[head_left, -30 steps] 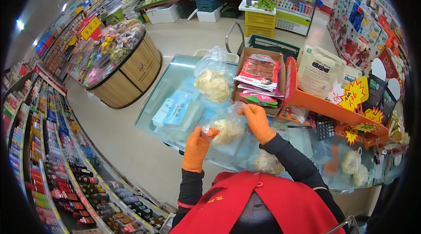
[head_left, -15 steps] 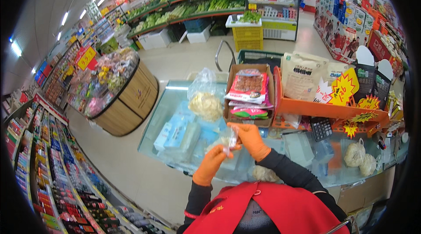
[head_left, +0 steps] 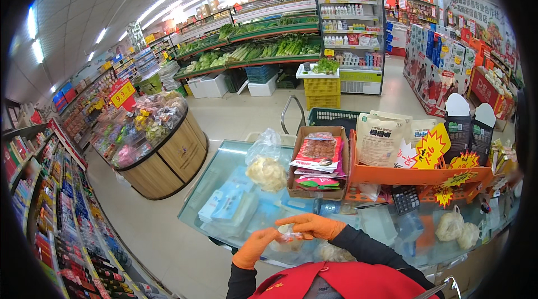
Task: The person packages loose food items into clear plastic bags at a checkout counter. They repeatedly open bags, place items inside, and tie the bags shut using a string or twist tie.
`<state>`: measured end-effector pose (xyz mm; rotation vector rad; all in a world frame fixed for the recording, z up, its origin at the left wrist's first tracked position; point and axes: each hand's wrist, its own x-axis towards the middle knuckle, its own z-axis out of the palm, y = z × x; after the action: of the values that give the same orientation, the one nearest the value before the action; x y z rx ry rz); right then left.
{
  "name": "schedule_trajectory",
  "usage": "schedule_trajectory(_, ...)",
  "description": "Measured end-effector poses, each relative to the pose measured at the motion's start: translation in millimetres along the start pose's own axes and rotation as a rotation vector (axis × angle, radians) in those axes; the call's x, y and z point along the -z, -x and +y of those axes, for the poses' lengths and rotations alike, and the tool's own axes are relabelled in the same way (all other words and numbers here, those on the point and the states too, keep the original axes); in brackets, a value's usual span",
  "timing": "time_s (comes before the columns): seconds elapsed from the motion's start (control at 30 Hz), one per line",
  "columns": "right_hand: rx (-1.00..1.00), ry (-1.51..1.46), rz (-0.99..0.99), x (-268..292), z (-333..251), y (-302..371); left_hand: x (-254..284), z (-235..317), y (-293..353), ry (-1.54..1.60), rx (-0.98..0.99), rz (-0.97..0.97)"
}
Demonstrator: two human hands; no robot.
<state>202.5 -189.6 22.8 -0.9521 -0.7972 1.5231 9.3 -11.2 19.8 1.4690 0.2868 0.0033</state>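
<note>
Both my hands wear orange gloves and meet above the near edge of the glass counter (head_left: 193, 216). Between them is a small clear plastic bag (head_left: 288, 244) with something pale inside, its gathered top at my fingertips. My left hand (head_left: 252, 248) pinches the bag's neck from the left. From the right, my right hand (head_left: 318, 226) reaches across with its fingers closed at the same neck. Beyond them a larger clear bag of pale, flaky food (head_left: 265, 174) lies on the counter. Another filled bag (head_left: 334, 252) lies close to my body, partly hidden by my right forearm.
A cardboard box of packets (head_left: 318, 188) and an orange display rack (head_left: 417, 174) line the counter's far side. A calculator (head_left: 406, 200), a pen (head_left: 371, 205) and two knotted bags (head_left: 450, 226) lie to the right. Flat clear bags (head_left: 227, 201) are stacked left. A round wooden bin (head_left: 168, 167) stands beyond.
The view has tilted up, so the scene sits lower in the picture. My hands have come closer together at the bag's neck, and my right hand now lies flatter across it.
</note>
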Motion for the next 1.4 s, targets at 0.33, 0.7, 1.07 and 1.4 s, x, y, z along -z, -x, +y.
schedule_trajectory(0.33, 0.152, 0.597, 0.364, -10.9, 86.5, 25.8, 31.6, -109.4, -87.0, -0.881, -0.134, 0.940)
schedule_trajectory(0.7, -0.092, 0.207, 0.056, -19.7, 43.1, 47.7, -2.2, -76.6, -86.7, 0.430, -0.080, 0.309)
schedule_trajectory(1.07, 0.169, 0.420, 0.185, -5.3, 19.1, 8.3, -20.3, -72.1, -51.9, 0.081, -0.175, -0.162)
schedule_trajectory(1.4, 0.259, 1.348, 0.170, -15.8, 49.6, 64.5, -3.6, -96.4, -87.4, 0.194, -0.030, 0.478)
